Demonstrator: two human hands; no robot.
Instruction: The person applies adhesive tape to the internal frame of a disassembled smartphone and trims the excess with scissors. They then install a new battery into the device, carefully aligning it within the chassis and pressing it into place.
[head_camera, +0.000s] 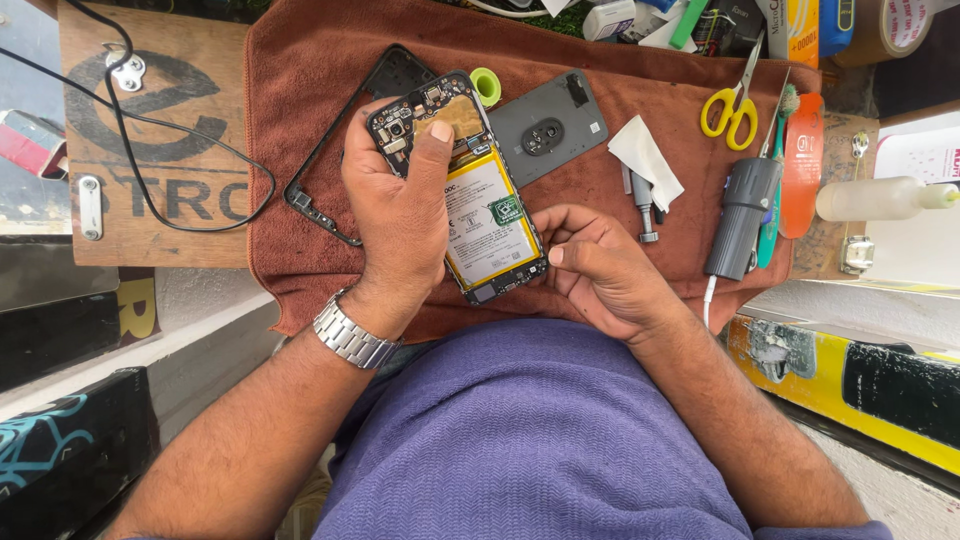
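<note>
Opened phone held over a brown cloth.
The left hand (400, 215) grips the phone (465, 190), fingers clenched around it; the right hand (600, 265) fingers pinch its lower edge.

The opened smartphone (470, 190) shows a glossy white-and-yellow battery label and bare green circuit board, lying over a matt, nappy rust-brown cloth towel (300, 90). Beside it lie a smooth matt grey plastic back cover (548, 125), a crumpled white paper tissue (645, 160) and yellow-handled metal scissors (735, 100). The left wrist wears a shiny linked steel watch band (350, 335).

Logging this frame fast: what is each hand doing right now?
Left hand: closed on the opened phone.
Right hand: fingers curled at the phone's lower edge.
</note>
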